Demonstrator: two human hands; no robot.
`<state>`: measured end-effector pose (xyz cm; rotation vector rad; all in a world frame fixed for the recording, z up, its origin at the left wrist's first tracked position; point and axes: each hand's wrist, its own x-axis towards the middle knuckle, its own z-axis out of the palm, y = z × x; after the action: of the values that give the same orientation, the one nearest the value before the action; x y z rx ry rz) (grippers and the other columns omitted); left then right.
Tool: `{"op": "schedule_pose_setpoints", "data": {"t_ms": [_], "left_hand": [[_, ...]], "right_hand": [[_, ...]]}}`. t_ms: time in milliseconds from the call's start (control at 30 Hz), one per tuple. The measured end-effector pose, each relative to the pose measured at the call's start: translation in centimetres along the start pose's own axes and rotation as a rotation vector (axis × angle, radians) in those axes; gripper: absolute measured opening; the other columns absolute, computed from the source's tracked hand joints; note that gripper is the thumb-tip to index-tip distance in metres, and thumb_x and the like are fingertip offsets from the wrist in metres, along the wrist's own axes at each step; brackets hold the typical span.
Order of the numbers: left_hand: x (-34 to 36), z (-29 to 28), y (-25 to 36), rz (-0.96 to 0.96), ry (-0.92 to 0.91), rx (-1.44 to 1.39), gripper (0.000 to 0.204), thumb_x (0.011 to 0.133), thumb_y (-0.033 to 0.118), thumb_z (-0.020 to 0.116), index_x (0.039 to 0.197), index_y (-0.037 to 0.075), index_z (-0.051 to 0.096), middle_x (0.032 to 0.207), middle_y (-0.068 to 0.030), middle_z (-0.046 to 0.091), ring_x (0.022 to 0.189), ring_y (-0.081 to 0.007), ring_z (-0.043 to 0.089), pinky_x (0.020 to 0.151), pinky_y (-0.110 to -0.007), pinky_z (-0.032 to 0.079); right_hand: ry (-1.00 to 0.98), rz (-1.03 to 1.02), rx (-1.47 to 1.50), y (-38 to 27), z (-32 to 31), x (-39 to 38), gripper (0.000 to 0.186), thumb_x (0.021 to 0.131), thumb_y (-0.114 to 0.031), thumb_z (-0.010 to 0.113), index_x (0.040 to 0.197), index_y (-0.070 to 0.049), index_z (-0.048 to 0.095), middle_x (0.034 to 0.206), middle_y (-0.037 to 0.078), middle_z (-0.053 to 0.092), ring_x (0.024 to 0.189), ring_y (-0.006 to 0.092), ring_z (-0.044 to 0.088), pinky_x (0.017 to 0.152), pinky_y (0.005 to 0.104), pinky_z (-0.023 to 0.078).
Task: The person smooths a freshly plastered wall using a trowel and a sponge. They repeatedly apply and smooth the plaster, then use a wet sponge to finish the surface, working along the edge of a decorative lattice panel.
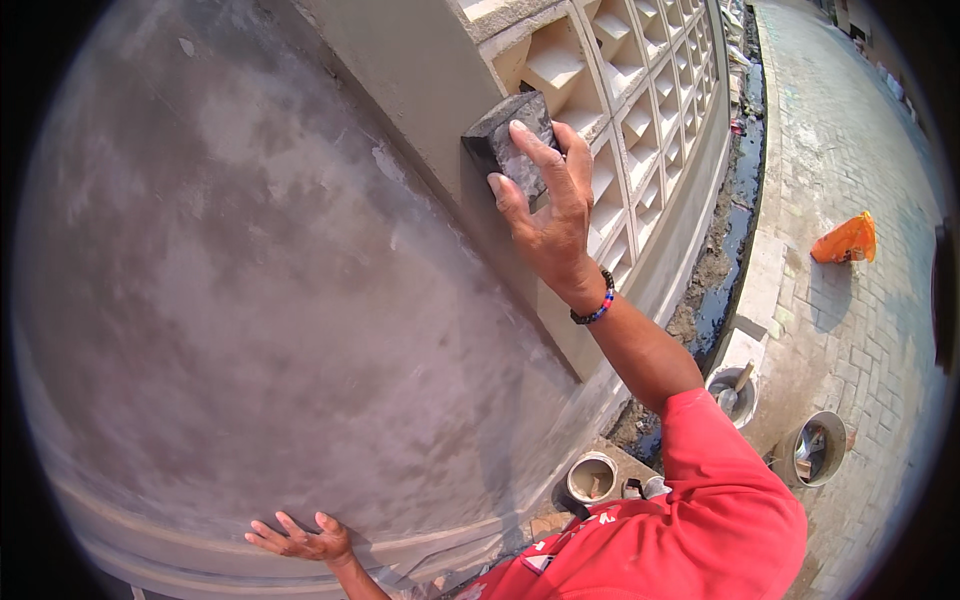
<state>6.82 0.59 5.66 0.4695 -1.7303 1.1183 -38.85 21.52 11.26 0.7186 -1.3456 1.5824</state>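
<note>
My right hand grips a dark grey sponge block and presses it against the pale edge of the wall beside a lattice of concrete vent blocks. A beaded bracelet sits on that wrist, and the sleeve is red. My left hand lies flat, fingers spread, on the lower part of the grey plastered wall, just above a moulded ledge. It holds nothing.
Below the wall runs a muddy ditch with dark water. Buckets stand on the ground: a white one, one with a trowel and a metal one. An orange bag lies on the brick pavement.
</note>
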Motion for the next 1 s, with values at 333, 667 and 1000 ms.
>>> {"op": "schedule_pose_setpoints", "data": {"t_ms": [333, 667, 1000], "left_hand": [[0.0, -0.3, 0.0, -0.012, -0.014, 0.001, 0.053, 0.103, 0.04, 0.041, 0.146, 0.009, 0.04, 0.155, -0.0241, 0.031, 0.144, -0.0516, 0.024, 0.112, -0.066, 0.029], [0.2, -0.1, 0.1, -0.015, -0.008, -0.01, 0.052, 0.103, 0.039, 0.042, 0.146, 0.01, 0.041, 0.155, -0.0227, 0.031, 0.144, -0.0511, 0.023, 0.112, -0.066, 0.029], [-0.1, -0.2, 0.2, -0.036, -0.007, -0.02, 0.051, 0.103, 0.039, 0.043, 0.145, 0.01, 0.042, 0.155, -0.0233, 0.032, 0.144, -0.0512, 0.024, 0.111, -0.066, 0.03]], "right_hand": [[-0.01, -0.02, 0.003, 0.2, 0.5, 0.2, 0.055, 0.078, -0.014, 0.078, 0.13, -0.013, 0.06, 0.132, 0.027, 0.045, 0.124, 0.0404, 0.045, 0.102, 0.0491, 0.04], [-0.018, -0.062, 0.039, 0.6, 0.4, 2.6, 0.057, 0.076, -0.017, 0.079, 0.13, -0.015, 0.061, 0.129, 0.026, 0.048, 0.122, 0.041, 0.046, 0.105, 0.0488, 0.037], [-0.061, -0.165, 0.032, 2.4, -0.9, -1.7, 0.056, 0.075, -0.016, 0.078, 0.128, -0.012, 0.061, 0.129, 0.026, 0.048, 0.117, 0.0407, 0.049, 0.101, 0.0497, 0.039]]}}
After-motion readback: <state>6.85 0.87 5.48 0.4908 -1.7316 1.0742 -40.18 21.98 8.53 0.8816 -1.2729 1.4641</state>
